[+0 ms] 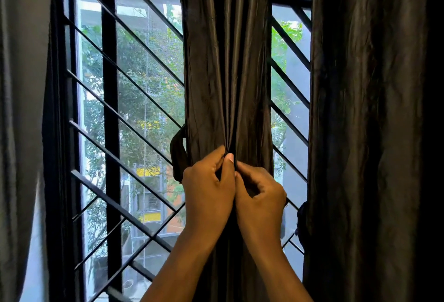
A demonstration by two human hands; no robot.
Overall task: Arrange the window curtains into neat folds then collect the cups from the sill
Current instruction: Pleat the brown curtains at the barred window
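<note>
A dark brown curtain [225, 61] hangs gathered in the middle of the window. My left hand [209, 188] pinches a vertical fold of it between thumb and fingers. Right beside it, my right hand [260, 196] grips the neighbouring fold, its fingers curled into the cloth. The two hands touch at the fold. A dark tie-back loop [178, 155] sticks out from the curtain's left edge just above my left hand. A second dark brown curtain [365, 121] hangs at the right. The sill and any cups are out of view.
A black window frame with diagonal grille bars [125, 114] lies behind the curtains, with trees and buildings outside. A pale grey curtain [21, 109] hangs along the left edge. A dark knot or tie [302, 220] shows at the right curtain's left edge.
</note>
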